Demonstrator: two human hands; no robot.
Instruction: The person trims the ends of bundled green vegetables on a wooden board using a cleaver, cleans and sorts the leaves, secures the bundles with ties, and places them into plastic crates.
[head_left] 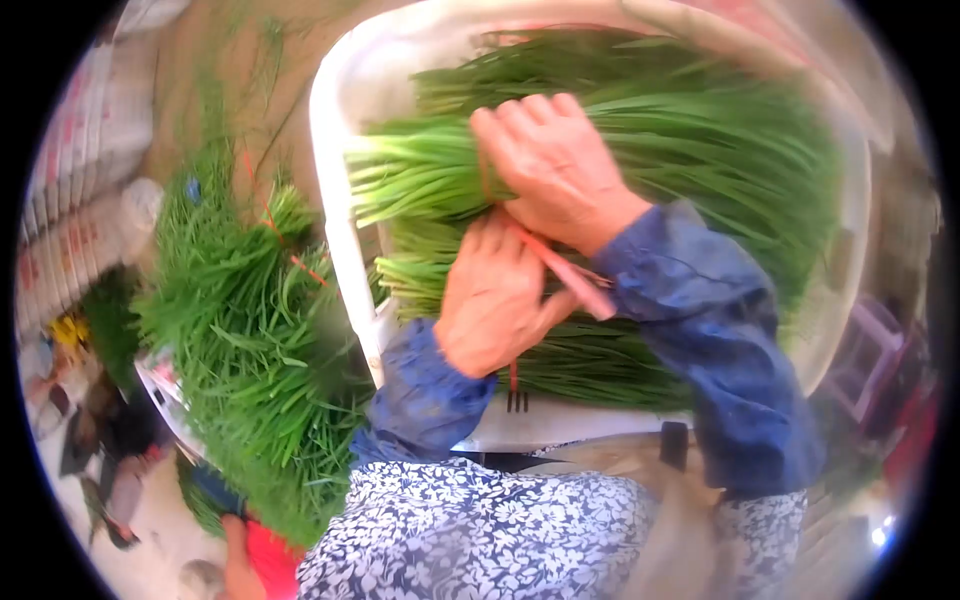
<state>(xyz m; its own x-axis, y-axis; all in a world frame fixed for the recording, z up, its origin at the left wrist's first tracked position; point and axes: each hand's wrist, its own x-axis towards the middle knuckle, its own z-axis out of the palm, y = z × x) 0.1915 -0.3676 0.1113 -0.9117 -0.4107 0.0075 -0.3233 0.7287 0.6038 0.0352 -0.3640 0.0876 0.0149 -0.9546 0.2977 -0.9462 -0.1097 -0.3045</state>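
Note:
Bundles of garlic chives (690, 140) lie side by side in a white plastic basket (345, 210), their pale cut ends to the left. My right hand (560, 165) is closed over the upper bundle, where a thin red tie (484, 175) runs around the stems. Just below it, my left hand (495, 295) has its fingers curled in at the bundle's lower edge, against the tie. A loose pinkish-red end (580, 283) sticks out between the hands, beside the left thumb. The fingertips of both hands are partly hidden.
Left of the basket is a large heap of loose green chives (250, 350) with red ties (268, 215) on it. Stacked white crates (90, 130) stand at the far left. Another person's red garment (272, 560) shows at the bottom left. A pale purple plastic item (868, 345) is at right.

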